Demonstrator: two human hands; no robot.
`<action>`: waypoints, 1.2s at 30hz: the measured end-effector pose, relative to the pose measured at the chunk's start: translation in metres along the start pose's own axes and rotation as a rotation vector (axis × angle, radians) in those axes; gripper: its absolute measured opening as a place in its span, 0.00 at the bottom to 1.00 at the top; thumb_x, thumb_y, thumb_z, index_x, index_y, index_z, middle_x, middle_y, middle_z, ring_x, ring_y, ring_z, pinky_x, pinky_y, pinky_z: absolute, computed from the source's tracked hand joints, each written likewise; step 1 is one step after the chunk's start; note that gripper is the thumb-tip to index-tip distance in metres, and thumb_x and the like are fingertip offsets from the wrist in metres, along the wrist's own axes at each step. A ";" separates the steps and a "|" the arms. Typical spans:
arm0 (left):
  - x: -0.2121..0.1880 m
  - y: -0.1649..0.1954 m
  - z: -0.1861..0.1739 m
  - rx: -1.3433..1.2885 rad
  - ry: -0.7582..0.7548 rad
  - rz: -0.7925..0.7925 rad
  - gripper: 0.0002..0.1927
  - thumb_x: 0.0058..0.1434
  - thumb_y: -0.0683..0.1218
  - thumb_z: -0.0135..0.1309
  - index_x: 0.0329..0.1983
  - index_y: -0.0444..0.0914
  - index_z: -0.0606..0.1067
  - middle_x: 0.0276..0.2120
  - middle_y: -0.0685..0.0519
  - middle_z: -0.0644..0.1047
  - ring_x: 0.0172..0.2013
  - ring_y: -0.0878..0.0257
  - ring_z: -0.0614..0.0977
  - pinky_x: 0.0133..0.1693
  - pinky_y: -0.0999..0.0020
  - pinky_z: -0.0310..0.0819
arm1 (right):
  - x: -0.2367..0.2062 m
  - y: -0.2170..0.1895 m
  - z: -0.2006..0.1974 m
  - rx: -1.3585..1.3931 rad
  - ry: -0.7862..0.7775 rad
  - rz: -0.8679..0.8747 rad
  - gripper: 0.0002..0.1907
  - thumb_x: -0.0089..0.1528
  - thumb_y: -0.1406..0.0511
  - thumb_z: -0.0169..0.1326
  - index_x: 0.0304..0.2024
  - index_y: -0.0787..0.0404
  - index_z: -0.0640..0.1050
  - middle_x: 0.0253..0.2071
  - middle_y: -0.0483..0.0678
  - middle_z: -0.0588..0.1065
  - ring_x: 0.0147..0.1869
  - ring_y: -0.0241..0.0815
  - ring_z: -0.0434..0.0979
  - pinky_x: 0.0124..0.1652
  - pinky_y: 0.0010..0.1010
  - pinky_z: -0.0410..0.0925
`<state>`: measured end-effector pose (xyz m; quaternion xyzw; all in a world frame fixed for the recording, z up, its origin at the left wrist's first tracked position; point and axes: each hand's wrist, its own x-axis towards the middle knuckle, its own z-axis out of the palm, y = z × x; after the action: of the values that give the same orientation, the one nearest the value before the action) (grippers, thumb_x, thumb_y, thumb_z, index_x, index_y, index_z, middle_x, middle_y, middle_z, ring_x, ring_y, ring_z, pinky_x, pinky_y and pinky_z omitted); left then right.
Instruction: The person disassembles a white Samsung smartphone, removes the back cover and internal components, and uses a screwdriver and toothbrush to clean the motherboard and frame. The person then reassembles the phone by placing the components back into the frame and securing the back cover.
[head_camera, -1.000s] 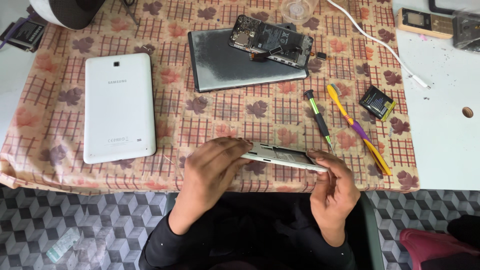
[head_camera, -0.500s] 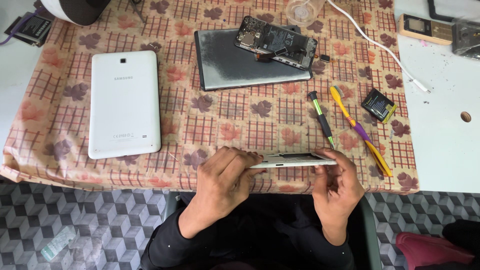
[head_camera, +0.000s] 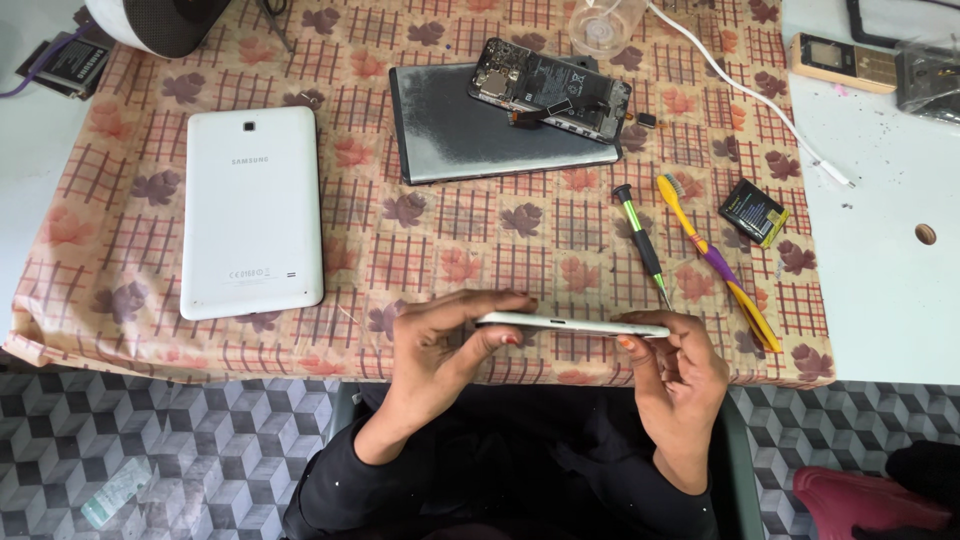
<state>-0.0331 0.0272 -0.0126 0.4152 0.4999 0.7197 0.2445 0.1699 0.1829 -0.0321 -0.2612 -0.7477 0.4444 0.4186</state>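
Hands meet at the counter's near edge: left hand (head_camera: 440, 345) and right hand (head_camera: 680, 370) each have fingers clamped on an end of a thin white device (head_camera: 572, 324), held edge-on just above the patterned cloth (head_camera: 480, 250), near a green screwdriver (head_camera: 641, 243).

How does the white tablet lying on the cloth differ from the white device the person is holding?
The white tablet lies flat, back up and untouched; the held device is seen edge-on between the left hand and right hand. The tablet's broad back shows; the held device shows a thin edge. Both are white.
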 end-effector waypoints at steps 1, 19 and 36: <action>-0.001 -0.001 -0.001 -0.013 -0.023 0.000 0.16 0.65 0.41 0.61 0.54 0.32 0.80 0.48 0.45 0.85 0.41 0.63 0.88 0.45 0.72 0.85 | -0.001 0.002 -0.001 -0.002 0.008 0.001 0.13 0.64 0.78 0.58 0.50 0.69 0.74 0.44 0.50 0.80 0.46 0.32 0.81 0.43 0.16 0.72; -0.017 0.029 0.010 0.714 0.067 0.758 0.16 0.59 0.44 0.70 0.47 0.33 0.79 0.45 0.48 0.82 0.47 0.54 0.86 0.51 0.61 0.85 | 0.007 -0.074 0.044 -0.057 -0.139 -0.646 0.09 0.62 0.66 0.62 0.43 0.63 0.81 0.45 0.50 0.80 0.54 0.49 0.82 0.61 0.49 0.75; -0.013 0.025 0.027 0.603 0.053 0.625 0.18 0.57 0.43 0.69 0.49 0.33 0.80 0.47 0.49 0.82 0.53 0.54 0.85 0.59 0.56 0.83 | 0.009 -0.045 0.046 -0.073 0.051 -0.686 0.08 0.66 0.66 0.59 0.40 0.67 0.79 0.39 0.53 0.80 0.49 0.50 0.84 0.54 0.41 0.80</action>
<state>-0.0017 0.0220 0.0103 0.5805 0.5441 0.5916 -0.1301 0.1254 0.1485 -0.0005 -0.0204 -0.7968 0.2439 0.5524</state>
